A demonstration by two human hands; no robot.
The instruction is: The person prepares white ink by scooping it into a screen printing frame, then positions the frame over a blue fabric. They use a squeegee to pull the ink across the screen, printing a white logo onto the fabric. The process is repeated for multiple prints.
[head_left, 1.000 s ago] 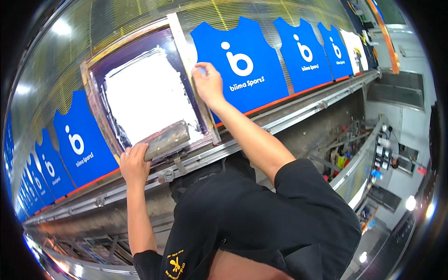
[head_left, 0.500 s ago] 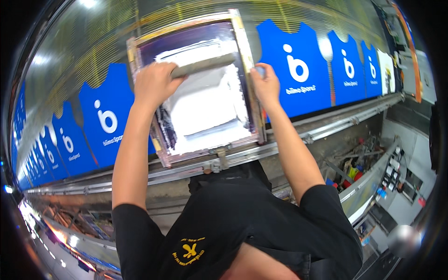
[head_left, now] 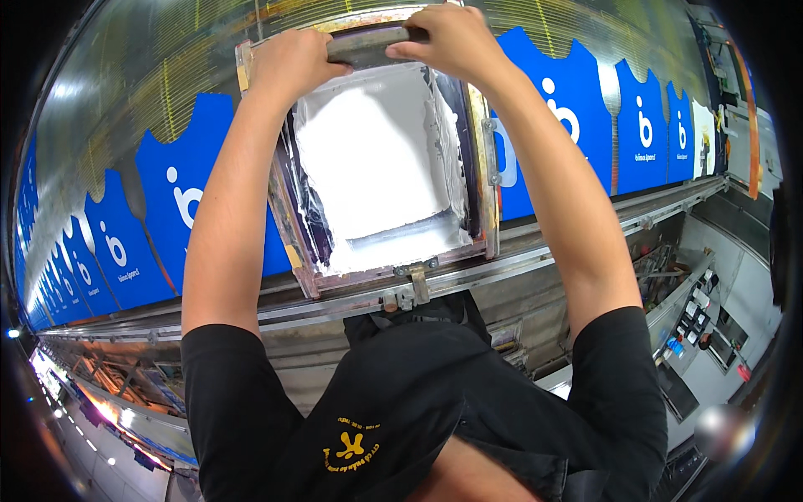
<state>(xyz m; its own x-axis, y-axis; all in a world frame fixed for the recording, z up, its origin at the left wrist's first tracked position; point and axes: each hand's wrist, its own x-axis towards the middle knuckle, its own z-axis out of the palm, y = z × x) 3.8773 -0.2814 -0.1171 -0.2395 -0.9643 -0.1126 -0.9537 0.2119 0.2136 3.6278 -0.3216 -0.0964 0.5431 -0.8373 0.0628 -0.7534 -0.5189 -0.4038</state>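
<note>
White ink coats the mesh of the wood-framed screen (head_left: 381, 159); beside the screen on both sides lie bright blue jersey pieces (head_left: 180, 209) with white logos; below it, a black shirt (head_left: 401, 418) bears a yellow emblem.

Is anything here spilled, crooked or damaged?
Nothing stands out. Both hands, left and right, grip the squeegee at the far end of the frame; white ink stays inside it.

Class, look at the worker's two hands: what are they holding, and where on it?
Both the left hand and right hand grip the squeegee by its handle ends.
</note>
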